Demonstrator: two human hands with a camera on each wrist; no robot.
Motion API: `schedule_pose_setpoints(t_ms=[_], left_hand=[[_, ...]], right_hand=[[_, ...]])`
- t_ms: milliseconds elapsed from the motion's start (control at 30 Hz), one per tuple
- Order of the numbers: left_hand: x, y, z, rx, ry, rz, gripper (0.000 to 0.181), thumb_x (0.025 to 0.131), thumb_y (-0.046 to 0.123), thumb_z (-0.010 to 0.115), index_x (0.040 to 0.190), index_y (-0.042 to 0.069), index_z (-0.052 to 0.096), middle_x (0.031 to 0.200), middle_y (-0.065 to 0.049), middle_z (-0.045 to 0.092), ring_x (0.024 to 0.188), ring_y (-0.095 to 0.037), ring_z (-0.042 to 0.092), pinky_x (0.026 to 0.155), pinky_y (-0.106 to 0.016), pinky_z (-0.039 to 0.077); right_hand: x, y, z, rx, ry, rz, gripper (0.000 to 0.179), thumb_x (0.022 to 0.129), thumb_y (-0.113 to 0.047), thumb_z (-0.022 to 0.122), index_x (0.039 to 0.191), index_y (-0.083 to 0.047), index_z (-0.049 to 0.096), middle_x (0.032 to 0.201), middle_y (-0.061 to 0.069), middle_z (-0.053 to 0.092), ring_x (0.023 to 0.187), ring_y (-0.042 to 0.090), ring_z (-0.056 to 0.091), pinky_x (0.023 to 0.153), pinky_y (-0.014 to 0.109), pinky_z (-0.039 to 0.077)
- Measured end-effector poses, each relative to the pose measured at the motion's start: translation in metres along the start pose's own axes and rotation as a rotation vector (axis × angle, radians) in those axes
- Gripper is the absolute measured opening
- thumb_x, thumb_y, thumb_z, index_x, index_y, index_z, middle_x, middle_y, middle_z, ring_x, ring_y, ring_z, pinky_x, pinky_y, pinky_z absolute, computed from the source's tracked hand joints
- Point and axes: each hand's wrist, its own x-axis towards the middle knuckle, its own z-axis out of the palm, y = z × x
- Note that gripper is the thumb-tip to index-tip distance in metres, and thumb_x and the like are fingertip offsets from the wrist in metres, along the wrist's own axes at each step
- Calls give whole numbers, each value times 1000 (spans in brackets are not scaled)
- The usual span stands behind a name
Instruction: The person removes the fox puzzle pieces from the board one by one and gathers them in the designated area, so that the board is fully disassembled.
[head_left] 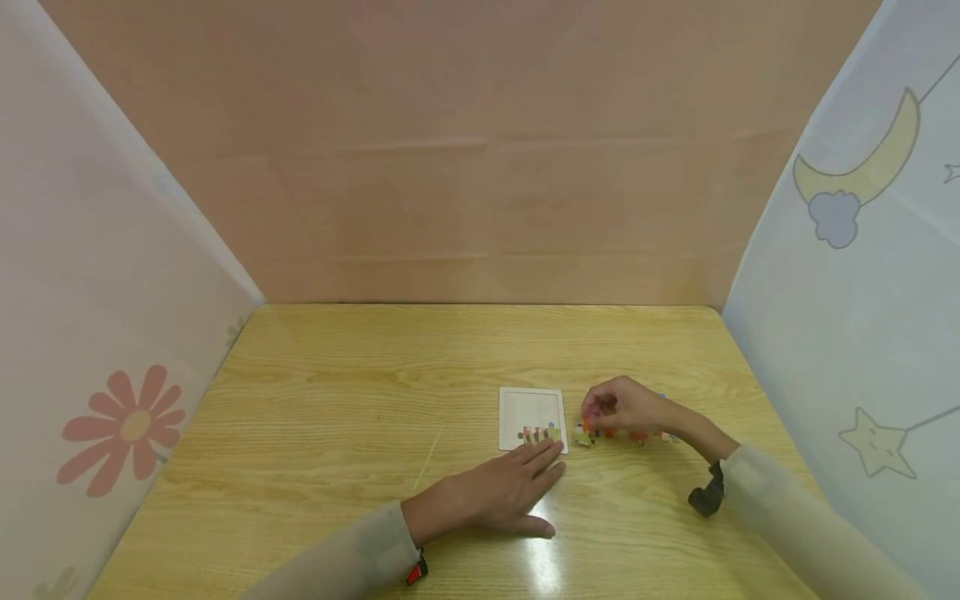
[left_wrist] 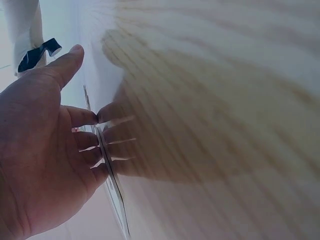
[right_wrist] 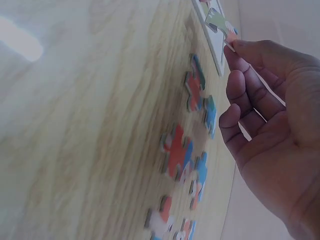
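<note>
A white square puzzle tray (head_left: pixel 531 410) lies on the table, with a few joined jigsaw pieces (head_left: pixel 540 434) along its near edge. My left hand (head_left: pixel 510 492) has straight fingers, their tips at the tray's near edge; in the left wrist view the fingertips (left_wrist: pixel 102 170) touch that edge. Just right of the tray, my right hand (head_left: pixel 622 407) pinches a green and orange jigsaw piece (right_wrist: pixel 218 22) between thumb and forefinger. In the right wrist view this piece is held up close to the tray (right_wrist: pixel 214 47).
Several loose jigsaw pieces (right_wrist: pixel 177 151) in red, blue and white lie on the wooden table (head_left: pixel 360 375), under and beside my right hand. A printed side panel (head_left: pixel 847 275) stands at the right, another (head_left: pixel 112 275) at the left, and a brown panel (head_left: pixel 487 167) behind.
</note>
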Motion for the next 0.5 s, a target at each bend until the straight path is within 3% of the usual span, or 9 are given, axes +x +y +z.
schedule_pose_setpoints(t_ms=[500], left_hand=[[0,-1,2,47,29,12,87,107,69,38,167,5,30,176,-19,18,164,-30,16,131,-36,22]], right_hand=[[-26,5,2,-70,-13,-9,5,98,-8,77,101,-12,76,90,-2,75,78,8,65,68,24,57]])
